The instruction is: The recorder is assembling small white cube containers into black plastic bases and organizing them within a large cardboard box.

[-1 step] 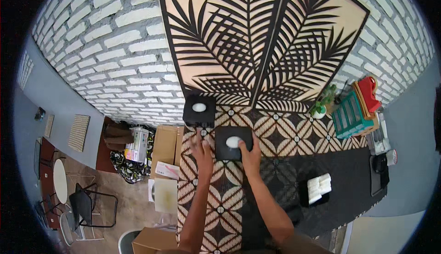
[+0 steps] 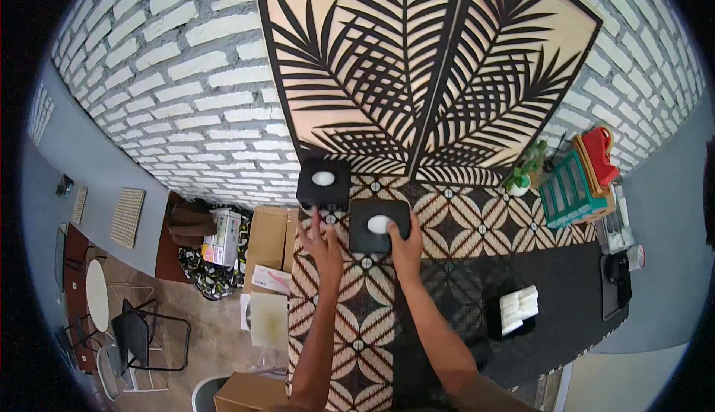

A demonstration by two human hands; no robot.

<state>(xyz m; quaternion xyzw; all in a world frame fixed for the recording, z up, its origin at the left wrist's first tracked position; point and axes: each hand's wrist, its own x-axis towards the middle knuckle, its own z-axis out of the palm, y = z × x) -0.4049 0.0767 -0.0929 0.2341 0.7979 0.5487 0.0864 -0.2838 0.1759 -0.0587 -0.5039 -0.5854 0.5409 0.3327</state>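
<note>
A black tissue box with a white oval in its top sits on the patterned tablecloth in front of me. My right hand grips its right side, the thumb over the top by the white oval and the fingers along the edge. My left hand is just left of this box, fingers apart and holding nothing. Beyond its fingertips, at the table's far left corner, stands a second black tissue box with a similar white oval.
White rolled bundles lie on a black tray at the right. Along the far right are a potted plant, a teal rack and a dark tray. A leaf-patterned screen stands behind the table; cardboard boxes sit to its left.
The gripped box has shifted slightly away from me with my right hand. My left hand has moved a little, its fingers still spread.
</note>
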